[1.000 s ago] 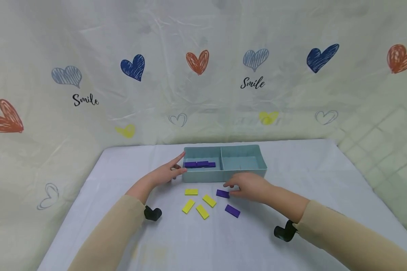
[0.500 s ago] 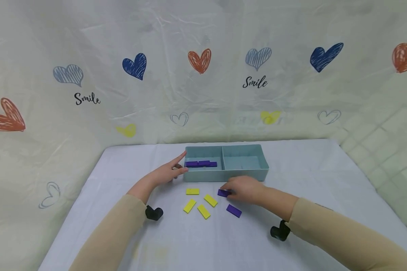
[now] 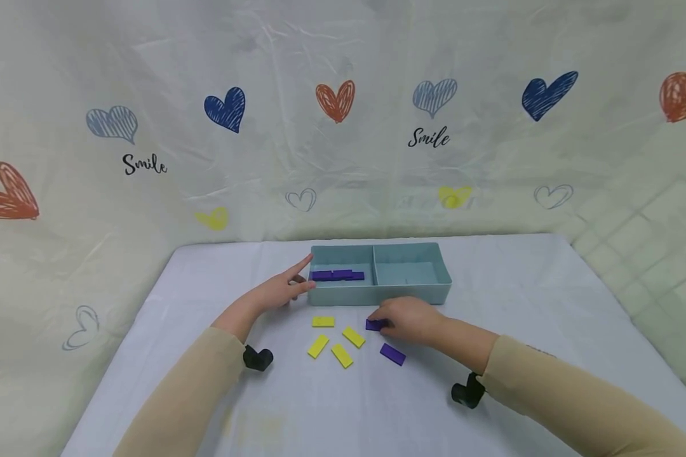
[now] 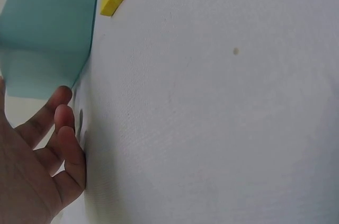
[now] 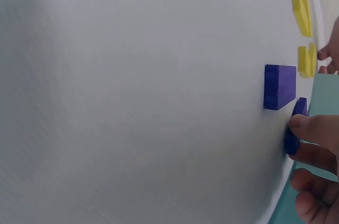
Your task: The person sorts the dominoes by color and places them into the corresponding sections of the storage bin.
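Observation:
At the left end of a pale teal two-compartment box (image 3: 377,296), my left hand (image 3: 277,293) touches the wall, index finger stretched to the far corner and thumb at the near one. Its other fingers (image 4: 62,97) bend beside the box in the left wrist view. My right hand (image 3: 413,319) pinches a purple rectangular block (image 5: 301,106) between thumb and finger, just in front of the box. Part of that block is covered by the fingers. Nearer to me lies a second purple block (image 3: 392,354). Several purple blocks (image 3: 337,275) lie in a row inside the left compartment.
Several yellow blocks (image 3: 322,322) lie on the white tablecloth (image 3: 320,406), left of the purple ones. Behind the table hangs a pale sheet (image 3: 377,38) printed with hearts. The box's right compartment (image 3: 411,271) shows its bare floor.
My right hand has moved slightly left and closed its thumb and finger on the purple block by the box. The left hand stays at the box's left end.

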The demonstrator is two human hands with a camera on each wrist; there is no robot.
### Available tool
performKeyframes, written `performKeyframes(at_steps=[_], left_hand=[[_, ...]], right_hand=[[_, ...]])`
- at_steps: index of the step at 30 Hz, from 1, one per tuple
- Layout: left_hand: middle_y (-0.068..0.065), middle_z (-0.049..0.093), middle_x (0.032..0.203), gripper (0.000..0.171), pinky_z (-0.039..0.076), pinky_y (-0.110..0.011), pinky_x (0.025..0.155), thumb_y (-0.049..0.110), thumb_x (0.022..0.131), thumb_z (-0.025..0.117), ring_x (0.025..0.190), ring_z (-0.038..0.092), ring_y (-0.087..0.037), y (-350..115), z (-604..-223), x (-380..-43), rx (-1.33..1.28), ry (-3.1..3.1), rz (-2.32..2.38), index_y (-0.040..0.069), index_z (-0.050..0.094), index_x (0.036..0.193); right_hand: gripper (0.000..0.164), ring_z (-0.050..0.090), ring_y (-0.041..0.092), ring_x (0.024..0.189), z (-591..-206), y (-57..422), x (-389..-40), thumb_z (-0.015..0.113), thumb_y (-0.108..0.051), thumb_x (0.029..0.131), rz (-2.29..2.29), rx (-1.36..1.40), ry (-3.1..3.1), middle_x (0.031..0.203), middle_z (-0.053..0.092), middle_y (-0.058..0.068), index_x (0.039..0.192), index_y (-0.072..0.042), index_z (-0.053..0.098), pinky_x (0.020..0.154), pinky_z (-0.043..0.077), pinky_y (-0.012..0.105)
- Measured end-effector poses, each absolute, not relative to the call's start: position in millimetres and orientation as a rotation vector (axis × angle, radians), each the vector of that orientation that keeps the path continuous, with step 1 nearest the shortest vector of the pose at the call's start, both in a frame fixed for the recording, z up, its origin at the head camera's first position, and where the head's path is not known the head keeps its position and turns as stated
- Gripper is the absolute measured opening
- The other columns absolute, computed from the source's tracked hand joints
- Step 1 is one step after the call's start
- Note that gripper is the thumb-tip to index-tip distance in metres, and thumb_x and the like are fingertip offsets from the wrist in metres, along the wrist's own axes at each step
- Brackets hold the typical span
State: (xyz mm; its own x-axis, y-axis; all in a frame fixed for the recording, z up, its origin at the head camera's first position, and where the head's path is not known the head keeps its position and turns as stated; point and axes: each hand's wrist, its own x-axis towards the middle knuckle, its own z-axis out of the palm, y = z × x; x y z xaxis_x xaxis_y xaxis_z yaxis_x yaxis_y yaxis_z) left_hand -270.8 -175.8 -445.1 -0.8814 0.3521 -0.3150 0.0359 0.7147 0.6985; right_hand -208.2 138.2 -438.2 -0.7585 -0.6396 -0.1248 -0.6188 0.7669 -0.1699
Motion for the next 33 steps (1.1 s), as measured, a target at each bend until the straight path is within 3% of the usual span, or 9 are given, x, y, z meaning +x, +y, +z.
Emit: performKeyframes(at_steps=[11, 20, 33], left_hand=[[-0.005, 0.055, 0.134, 0.073, 0.046, -0.040, 0.085, 0.053, 0.098, 0.054, 0.098, 0.057, -0.022, -176.2, -444.8, -271.2, 0.303, 2.495, 0.995, 0.054, 0.007, 0.154], [-0.005, 0.055, 0.133, 0.073, 0.046, -0.039, 0.085, 0.052, 0.098, 0.054, 0.099, 0.057, -0.022, -174.5, -443.0, -269.1, 0.302, 2.490, 0.996, 0.053, 0.007, 0.154], [-0.006, 0.054, 0.135, 0.073, 0.046, -0.041, 0.087, 0.053, 0.099, 0.053, 0.099, 0.057, -0.021, -174.4, -442.9, -270.1, 0.304, 2.499, 0.987, 0.052, 0.006, 0.155]], right_hand=[[0.032, 0.062, 0.013, 0.084, -408.2, 141.1, -204.3, 0.078, -0.017, 0.086, -0.248, -1.045, 2.787, 0.096, 0.068, -0.007, 0.118, -0.021, 0.075, 0.074, 0.052, 0.029], [0.034, 0.066, 0.020, 0.100, -380.0, 143.4, -208.6, 0.075, -0.016, 0.089, -0.322, -1.052, 2.773, 0.110, 0.069, -0.003, 0.123, -0.021, 0.072, 0.081, 0.054, 0.035], [0.033, 0.062, 0.013, 0.090, -364.8, 133.5, -231.5, 0.073, -0.022, 0.092, -0.381, -1.030, 2.776, 0.103, 0.068, -0.009, 0.125, -0.024, 0.071, 0.076, 0.051, 0.030]])
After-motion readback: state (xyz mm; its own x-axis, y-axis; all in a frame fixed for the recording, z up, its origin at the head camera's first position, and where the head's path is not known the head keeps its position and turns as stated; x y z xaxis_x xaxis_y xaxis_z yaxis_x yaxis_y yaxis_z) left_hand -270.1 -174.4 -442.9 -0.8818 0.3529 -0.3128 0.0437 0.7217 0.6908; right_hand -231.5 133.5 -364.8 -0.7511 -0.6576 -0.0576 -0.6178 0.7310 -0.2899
